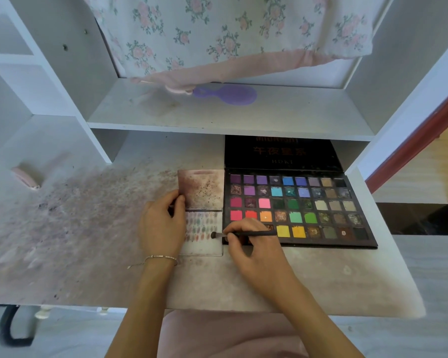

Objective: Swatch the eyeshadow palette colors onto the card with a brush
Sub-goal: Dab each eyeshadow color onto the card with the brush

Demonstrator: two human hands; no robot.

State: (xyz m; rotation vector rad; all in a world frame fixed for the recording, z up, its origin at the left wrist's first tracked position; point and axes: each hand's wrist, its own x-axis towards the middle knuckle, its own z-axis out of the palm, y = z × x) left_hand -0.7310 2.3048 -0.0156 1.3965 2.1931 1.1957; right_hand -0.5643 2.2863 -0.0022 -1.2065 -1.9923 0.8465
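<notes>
1. At a stained white worktop [321, 275], a person's right hand [254, 250] pinches a thin dark brush [246, 234] like a pen, its bristle tip resting on or just above the lower right part of the swatch card [204, 244]; contact cannot be told for certain.

2. The left hand [161, 226] lies flat with fingers closed over the card's left edge, pinning it to the worktop. It holds nothing else.

3. The card sits just beside the open eyeshadow palette [300, 208], whose dark lid [279, 152] stands up behind the pans under a shelf [230, 117].

4. Rows of small oval swatches already fill the card's lower half, so the free space near the brush looks tight. A stroke drawn too long would likely run into a neighbouring mark and muddy both colours.

5. The right hand rests partly over the palette's near-left corner. A drag of the palm across those pans could pick up pigment and carry it onto the card.

6. Should the left hand ease off, the brush's sideways pull might slide the card and smear the stroke.

7. Loose powder already dusts the worktop and the card's upper panel [201, 188]; a heavily loaded brush pressed hard would probably shed more fallout across finished swatches.

8. A purple hairbrush [225, 94] lies on the shelf, well apart from the work.
</notes>
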